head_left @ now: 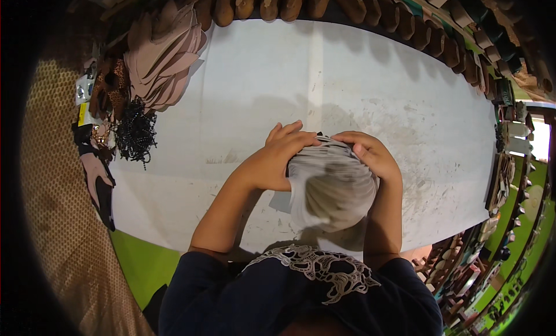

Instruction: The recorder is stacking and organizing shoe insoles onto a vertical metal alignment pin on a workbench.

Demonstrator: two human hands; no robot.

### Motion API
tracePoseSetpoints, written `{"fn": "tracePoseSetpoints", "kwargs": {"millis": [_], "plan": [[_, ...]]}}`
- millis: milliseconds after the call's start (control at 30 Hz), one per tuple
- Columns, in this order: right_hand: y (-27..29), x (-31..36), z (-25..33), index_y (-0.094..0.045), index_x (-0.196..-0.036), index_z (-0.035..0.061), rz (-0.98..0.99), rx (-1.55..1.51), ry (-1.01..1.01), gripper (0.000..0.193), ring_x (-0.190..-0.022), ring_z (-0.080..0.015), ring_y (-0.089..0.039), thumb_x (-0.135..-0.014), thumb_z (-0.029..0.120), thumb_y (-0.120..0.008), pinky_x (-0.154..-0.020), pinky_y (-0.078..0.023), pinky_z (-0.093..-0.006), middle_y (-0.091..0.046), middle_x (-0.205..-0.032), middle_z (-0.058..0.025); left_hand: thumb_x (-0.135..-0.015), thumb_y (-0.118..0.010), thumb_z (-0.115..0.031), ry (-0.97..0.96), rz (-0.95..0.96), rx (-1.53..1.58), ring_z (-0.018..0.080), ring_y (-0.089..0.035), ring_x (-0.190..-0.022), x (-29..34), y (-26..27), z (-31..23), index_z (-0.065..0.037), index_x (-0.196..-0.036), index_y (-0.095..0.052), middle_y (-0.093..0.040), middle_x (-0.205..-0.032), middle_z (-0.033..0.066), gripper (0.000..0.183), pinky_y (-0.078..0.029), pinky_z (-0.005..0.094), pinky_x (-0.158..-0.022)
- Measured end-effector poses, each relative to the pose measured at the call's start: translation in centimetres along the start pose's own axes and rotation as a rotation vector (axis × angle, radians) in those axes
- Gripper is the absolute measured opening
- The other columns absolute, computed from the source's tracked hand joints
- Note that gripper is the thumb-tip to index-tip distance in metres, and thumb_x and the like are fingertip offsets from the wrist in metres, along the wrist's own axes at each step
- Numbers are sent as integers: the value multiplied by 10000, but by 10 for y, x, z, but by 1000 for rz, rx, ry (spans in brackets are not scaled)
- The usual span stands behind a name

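Note:
A thick, rounded stack of thin pale grey cut pieces is held between my two hands over the white table, close to my body. My left hand grips its left side, fingers curved over the upper edge. My right hand wraps the right side, with the fingers at the top edge and the thumb against the layers. The near part of the stack is smeared by motion. What the pieces are made for cannot be told. Below my left wrist, a flat grey piece shows partly beside the stack.
The white tabletop carries dark smudges. Wooden shoe lasts line its far edge. Pinkish-beige cut pieces pile up at far left, beside black beaded strands. Patterned brown material lies left; crowded shelves stand right.

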State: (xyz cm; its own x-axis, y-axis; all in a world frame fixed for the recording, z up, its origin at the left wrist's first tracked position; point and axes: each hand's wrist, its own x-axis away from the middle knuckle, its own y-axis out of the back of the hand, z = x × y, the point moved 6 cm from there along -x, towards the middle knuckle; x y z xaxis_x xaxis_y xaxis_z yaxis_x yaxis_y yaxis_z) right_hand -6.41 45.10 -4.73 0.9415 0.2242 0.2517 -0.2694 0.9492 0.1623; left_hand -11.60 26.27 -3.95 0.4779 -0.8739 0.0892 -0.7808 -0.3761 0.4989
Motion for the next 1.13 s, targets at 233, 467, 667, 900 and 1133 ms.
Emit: {"fn": "tracePoseSetpoints", "kwargs": {"millis": [233, 467, 667, 900, 1133], "plan": [[0, 21, -3, -402, -1326, -75, -58, -420, 29, 1097, -1247, -231, -424, -682, 809, -492, -1055, -297, -367, -438, -1363, -168, -709, -684, -309, 131, -134, 78, 395, -248, -1348, -11, 3, 13, -92, -1246, -505, -511, -1281, 158, 606, -86, 517, -1115], [2, 43, 12, 16, -1473, 59, -124, -264, 129, 1455, -1361, -253, -261, -389, 334, -915, -1095, -215, -344, -254, -1479, -155, -774, -654, -351, 330, -209, 227, 391, -246, -1349, -20, 1, 20, -42, -1300, -431, -520, -1276, 197, 650, -62, 484, -1131], [-9, 46, 21, 44, -1471, 89, -361, 155, 15, 1483, -1388, -291, -195, -363, 248, -930, -1109, -200, -343, -122, -1515, -203, -791, -643, -341, 347, -132, 607, 370, -337, -1312, -28, -17, 48, -70, -1337, -397, -530, -1281, 177, 657, -70, 445, -1139], [-15, 58, 28, -24, -1477, 92, -459, 357, 61, 1302, -1362, -284, -259, -497, 198, -875, -1096, -247, -353, -191, -1497, -189, -813, -662, -140, 232, -339, 615, 226, -480, -1182, -22, 0, 12, -40, -1372, -338, -481, -1305, 138, 654, -370, 311, -1004], [0, 37, -4, -168, -1456, 92, -596, -280, -49, 865, -1315, -276, -347, -806, 290, -702, -1076, -276, -344, -309, -1452, -157, -751, -755, -158, -12, -225, 438, 228, -411, -1260, -26, 20, -11, -64, -1383, -334, -413, -1380, 137, 764, -317, 325, -1054]]}}
